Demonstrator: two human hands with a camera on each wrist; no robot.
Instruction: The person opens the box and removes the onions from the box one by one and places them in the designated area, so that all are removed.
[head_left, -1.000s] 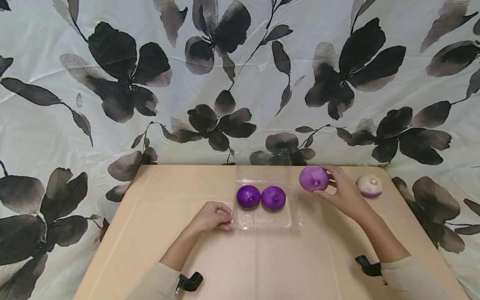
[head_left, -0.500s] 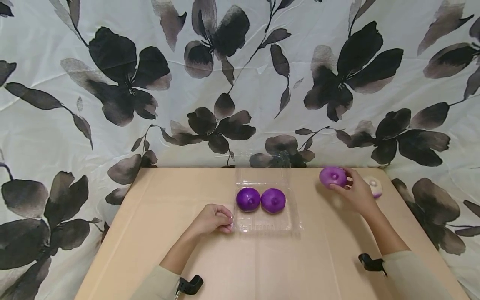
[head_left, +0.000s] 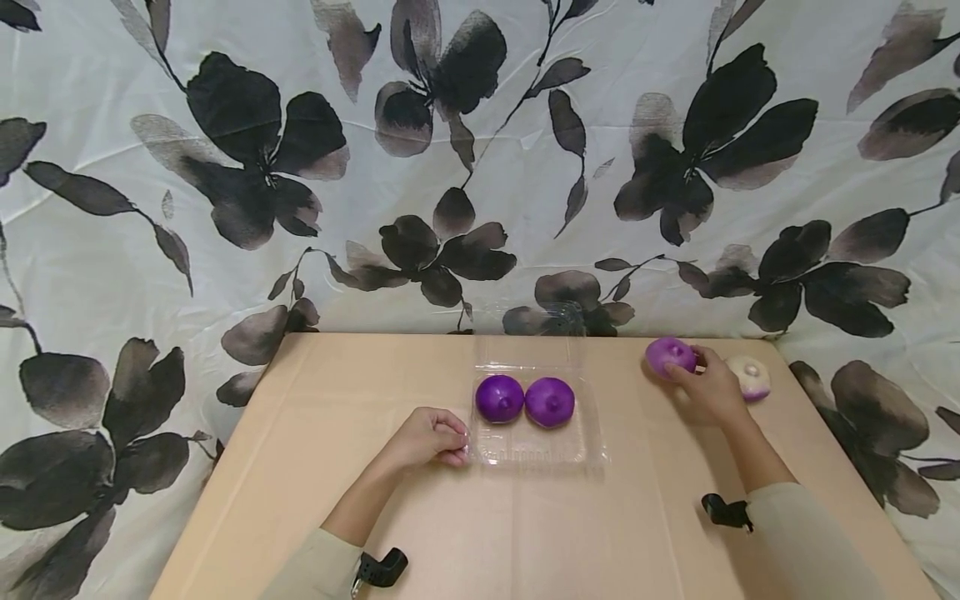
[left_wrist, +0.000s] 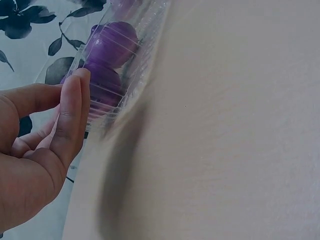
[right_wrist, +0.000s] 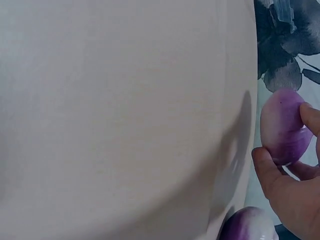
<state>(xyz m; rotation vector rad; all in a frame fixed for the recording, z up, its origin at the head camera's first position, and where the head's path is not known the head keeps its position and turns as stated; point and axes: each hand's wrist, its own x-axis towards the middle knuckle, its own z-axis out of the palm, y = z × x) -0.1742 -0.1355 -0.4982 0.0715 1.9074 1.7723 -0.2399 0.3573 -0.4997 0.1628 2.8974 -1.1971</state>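
Your right hand (head_left: 708, 386) has carried the pale purple onion (head_left: 670, 355) away from the clear tray (head_left: 592, 442) and now grips it low at the bench's (head_left: 337, 400) far right, beside the whitish onion (head_left: 752, 377) — apparently being set aside. Your left hand (head_left: 429, 435) still pinches the tray's edge — two dark onions (head_left: 525, 400) remain inside.

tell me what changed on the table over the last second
The right hand carried the light purple onion from beside the clear tray rightward and down toward the back right of the table, near the white and purple onion; its grip holds. Unchanged: the left hand pinches the tray's left edge, two dark purple onions sit inside.
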